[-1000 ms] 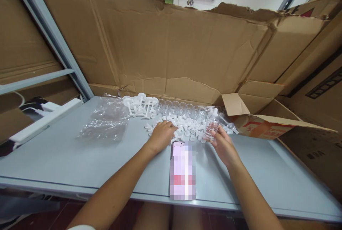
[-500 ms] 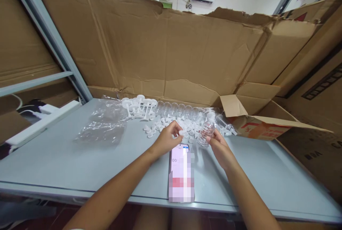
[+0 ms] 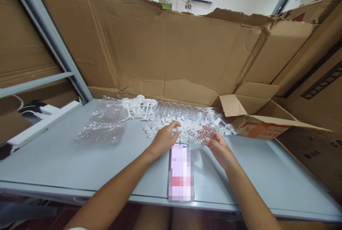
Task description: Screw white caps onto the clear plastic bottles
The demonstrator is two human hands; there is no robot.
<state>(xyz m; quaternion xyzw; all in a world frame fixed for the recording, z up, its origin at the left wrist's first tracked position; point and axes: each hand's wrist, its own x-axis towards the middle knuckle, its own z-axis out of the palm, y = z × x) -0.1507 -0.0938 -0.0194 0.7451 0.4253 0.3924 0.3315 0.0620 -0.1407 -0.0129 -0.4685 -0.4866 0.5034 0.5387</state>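
My right hand (image 3: 219,147) grips a small clear plastic bottle (image 3: 206,134), tilted over with its mouth toward the left. My left hand (image 3: 164,138) hovers at the near edge of a pile of small white caps (image 3: 187,127), fingers pinched around one white piece; the piece itself is mostly hidden. Behind the pile stands a row of clear bottles (image 3: 176,108), with white stemmed parts (image 3: 139,106) to their left. A phone (image 3: 181,170) lies flat on the grey table (image 3: 66,166) between my forearms.
Crumpled clear plastic bags (image 3: 105,123) lie on the table's left part. An open cardboard box (image 3: 256,121) sits at the right. Tall cardboard sheets (image 3: 165,48) wall off the back. A grey metal frame post (image 3: 50,41) rises at the left.
My left hand lifted from the cap pile with a piece pinched, then dropped slightly. My right hand tipped the bottle from upright to slanting left.
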